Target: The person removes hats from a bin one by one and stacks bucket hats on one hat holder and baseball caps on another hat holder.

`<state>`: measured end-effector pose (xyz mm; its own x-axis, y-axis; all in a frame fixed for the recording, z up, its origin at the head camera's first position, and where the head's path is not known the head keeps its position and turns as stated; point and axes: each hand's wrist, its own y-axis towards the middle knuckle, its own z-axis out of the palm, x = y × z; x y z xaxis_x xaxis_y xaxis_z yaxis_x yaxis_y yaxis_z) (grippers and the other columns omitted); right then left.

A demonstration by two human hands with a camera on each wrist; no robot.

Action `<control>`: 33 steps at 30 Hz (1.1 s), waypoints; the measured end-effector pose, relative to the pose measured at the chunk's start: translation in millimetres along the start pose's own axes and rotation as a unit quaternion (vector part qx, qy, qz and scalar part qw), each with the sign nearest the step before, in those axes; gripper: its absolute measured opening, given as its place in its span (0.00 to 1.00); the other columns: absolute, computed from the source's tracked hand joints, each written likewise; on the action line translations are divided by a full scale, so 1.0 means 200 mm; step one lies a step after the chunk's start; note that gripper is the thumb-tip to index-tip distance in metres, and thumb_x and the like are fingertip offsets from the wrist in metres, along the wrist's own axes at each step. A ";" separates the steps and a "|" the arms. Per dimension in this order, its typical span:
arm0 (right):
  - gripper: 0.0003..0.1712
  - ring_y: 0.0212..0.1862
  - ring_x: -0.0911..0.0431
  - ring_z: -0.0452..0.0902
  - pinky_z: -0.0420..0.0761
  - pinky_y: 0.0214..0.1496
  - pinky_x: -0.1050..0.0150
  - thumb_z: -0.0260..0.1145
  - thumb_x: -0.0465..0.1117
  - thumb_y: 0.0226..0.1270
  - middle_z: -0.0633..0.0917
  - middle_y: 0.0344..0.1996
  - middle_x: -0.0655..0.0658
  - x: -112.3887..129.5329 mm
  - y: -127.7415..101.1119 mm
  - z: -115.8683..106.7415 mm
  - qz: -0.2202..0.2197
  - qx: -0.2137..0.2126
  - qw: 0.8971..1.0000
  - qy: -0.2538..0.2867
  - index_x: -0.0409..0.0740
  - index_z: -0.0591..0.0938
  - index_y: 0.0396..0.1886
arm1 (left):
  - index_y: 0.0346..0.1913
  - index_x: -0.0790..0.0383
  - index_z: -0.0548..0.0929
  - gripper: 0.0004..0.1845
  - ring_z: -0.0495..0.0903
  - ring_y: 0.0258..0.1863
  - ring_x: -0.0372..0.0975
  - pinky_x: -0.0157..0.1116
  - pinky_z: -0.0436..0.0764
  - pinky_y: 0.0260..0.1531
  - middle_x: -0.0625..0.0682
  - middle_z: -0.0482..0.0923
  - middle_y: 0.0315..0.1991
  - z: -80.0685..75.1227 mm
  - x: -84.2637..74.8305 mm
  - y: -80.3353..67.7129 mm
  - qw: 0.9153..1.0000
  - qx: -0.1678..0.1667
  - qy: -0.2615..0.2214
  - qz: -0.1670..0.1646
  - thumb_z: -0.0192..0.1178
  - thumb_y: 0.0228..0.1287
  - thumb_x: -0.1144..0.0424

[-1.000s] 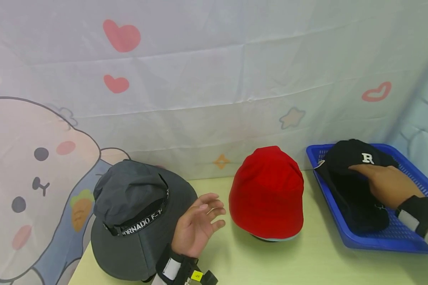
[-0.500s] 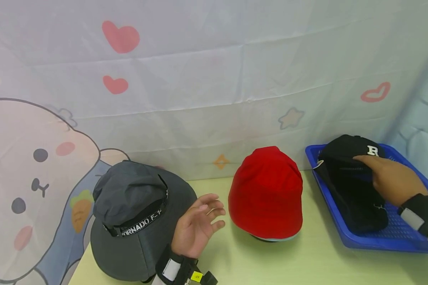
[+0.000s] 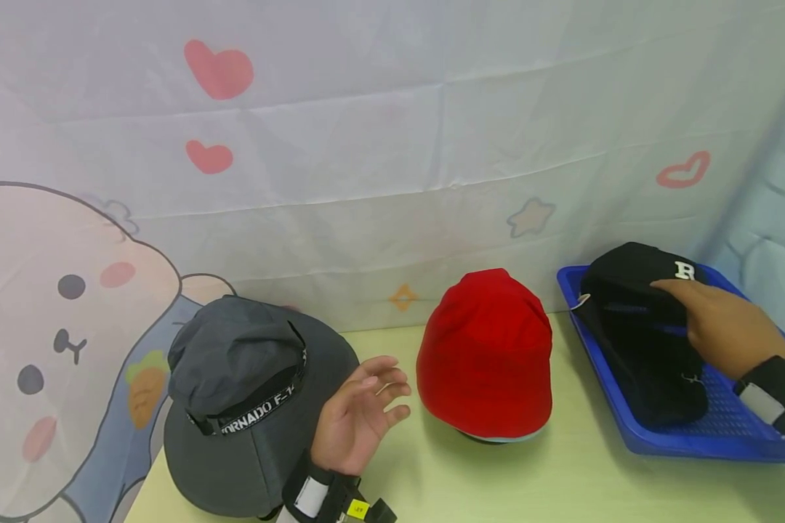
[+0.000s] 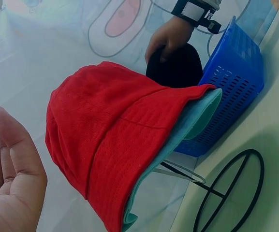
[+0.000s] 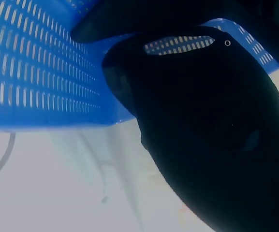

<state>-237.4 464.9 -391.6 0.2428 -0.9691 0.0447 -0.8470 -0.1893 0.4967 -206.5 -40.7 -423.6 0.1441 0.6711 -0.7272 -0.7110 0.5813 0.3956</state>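
Note:
My right hand [image 3: 733, 327] grips a black baseball cap [image 3: 634, 276] with a white letter R, at the back of the blue basket [image 3: 713, 449]. More black fabric [image 3: 667, 392] lies nearer the basket's front. In the right wrist view the dark cap [image 5: 202, 106] fills much of the frame, its opening showing the basket mesh behind. My left hand [image 3: 360, 414] hangs palm up with loosely bent fingers, holding nothing, between a grey wide-brimmed hat [image 3: 235, 356] and a red bucket hat [image 3: 487, 356].
The red hat sits on a wire stand with a black oval base [image 4: 224, 195]. The basket stands at the right of the pale yellow table [image 3: 458, 479]. A printed white cloth [image 3: 366, 145] hangs close behind the hats.
My right hand has shifted the black cap slightly up and towards the back right, and a gap now shows beneath it. My left hand has barely moved.

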 end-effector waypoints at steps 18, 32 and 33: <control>0.33 0.41 0.32 0.83 0.82 0.33 0.35 0.55 0.23 0.62 0.82 0.54 0.28 0.07 -0.01 -0.07 -0.005 -0.029 1.000 0.007 0.45 0.71 0.68 | 0.64 0.52 0.76 0.32 0.80 0.55 0.36 0.35 0.80 0.56 0.45 0.82 0.55 0.02 -0.01 0.01 1.000 0.011 -0.002 0.008 0.20 0.76 0.71; 0.36 0.35 0.37 0.82 0.81 0.35 0.36 0.57 0.20 0.56 0.85 0.53 0.31 0.15 0.02 -0.13 -0.042 -0.078 0.996 0.003 0.45 0.73 0.67 | 0.63 0.53 0.76 0.32 0.80 0.55 0.37 0.35 0.80 0.55 0.45 0.82 0.54 0.05 0.00 0.04 1.000 0.014 -0.009 0.011 0.20 0.76 0.71; 0.37 0.34 0.37 0.81 0.81 0.35 0.35 0.57 0.20 0.56 0.85 0.53 0.31 0.15 0.02 -0.13 -0.044 -0.080 0.996 0.003 0.44 0.73 0.67 | 0.63 0.53 0.76 0.32 0.80 0.55 0.37 0.35 0.80 0.55 0.45 0.82 0.54 0.05 0.01 0.04 1.000 0.012 -0.008 0.010 0.20 0.76 0.71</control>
<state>-220.9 438.6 -365.3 0.3158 -0.9488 -0.0001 -0.7367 -0.2453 0.6302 -206.3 -30.8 -415.9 0.1420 0.6895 -0.7103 -0.6966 0.5794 0.4231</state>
